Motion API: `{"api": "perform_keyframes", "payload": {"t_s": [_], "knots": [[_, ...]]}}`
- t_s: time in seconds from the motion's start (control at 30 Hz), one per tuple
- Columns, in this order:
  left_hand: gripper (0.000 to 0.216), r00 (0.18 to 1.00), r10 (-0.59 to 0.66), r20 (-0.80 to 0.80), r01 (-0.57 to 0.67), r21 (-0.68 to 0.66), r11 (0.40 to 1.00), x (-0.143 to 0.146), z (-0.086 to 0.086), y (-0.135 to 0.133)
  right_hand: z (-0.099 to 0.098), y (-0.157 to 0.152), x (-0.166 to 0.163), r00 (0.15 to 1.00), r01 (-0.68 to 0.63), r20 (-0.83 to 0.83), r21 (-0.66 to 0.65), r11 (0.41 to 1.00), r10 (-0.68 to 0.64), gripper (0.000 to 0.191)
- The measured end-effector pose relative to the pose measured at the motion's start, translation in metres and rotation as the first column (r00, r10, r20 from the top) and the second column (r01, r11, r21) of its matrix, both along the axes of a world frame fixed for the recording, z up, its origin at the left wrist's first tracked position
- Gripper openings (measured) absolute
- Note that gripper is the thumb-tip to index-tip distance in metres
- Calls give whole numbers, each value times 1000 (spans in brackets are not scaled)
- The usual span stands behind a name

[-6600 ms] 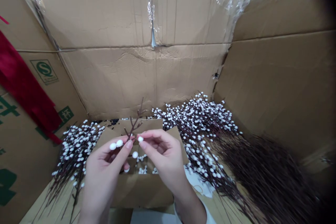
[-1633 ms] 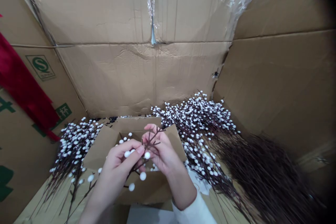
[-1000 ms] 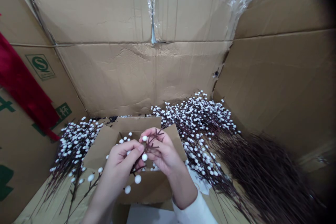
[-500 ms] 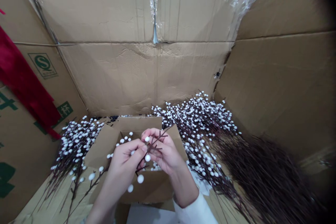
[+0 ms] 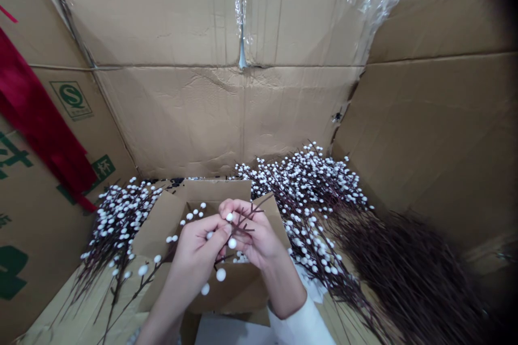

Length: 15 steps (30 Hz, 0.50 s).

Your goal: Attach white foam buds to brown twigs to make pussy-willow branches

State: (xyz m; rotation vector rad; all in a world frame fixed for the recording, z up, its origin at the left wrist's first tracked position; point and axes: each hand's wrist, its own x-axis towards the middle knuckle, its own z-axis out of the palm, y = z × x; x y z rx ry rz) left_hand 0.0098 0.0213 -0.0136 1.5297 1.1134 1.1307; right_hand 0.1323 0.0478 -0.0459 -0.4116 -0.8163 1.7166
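Twig (image 5: 243, 225), brown and dotted with white foam berries, sits between both hands at about chest of the view, its forked tips poking out past the right hand (image 5: 254, 238) at 1 o'clock. The left hand (image 5: 198, 248) closes its thumb and fingers on the twig, pinching close to a berry, while the right hand curls around the twig from the other side, fingers (image 5: 237, 209) bent and gripping; neither hand is released. Two loose-looking berries hang just below the fingers at 6 o'clock, their stem partly hidden. A berried stem (image 5: 145, 275) runs off at 8 o'clock behind the left wrist. Directly behind the hands at 12 o'clock stands a small open carton (image 5: 214, 190). Berry branches (image 5: 303, 194) heap at 2 o'clock, more (image 5: 117, 221) at 10 o'clock, and bare brown twigs (image 5: 404, 275) at 4 o'clock. A red cloth (image 5: 40, 118) hangs far off at 10 o'clock.
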Motion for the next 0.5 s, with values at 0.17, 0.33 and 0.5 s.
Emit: {"api": "perform_keyframes", "payload": {"t_s": [0.17, 0.33, 0.5], "knots": [[29, 999, -19, 32, 19, -12, 1000, 0, -3, 1, 0, 2, 2, 997, -70, -16, 75, 995, 71, 22], [28, 998, -4, 62, 5, -21, 1000, 0, -4, 1, 1, 1, 0, 996, -85, -27, 97, 992, 88, 17], [29, 997, 1, 76, 1, -29, 1000, -1, 0, 0, 2, 0, -2, 994, -99, -33, 106, 989, 103, 16]]}}
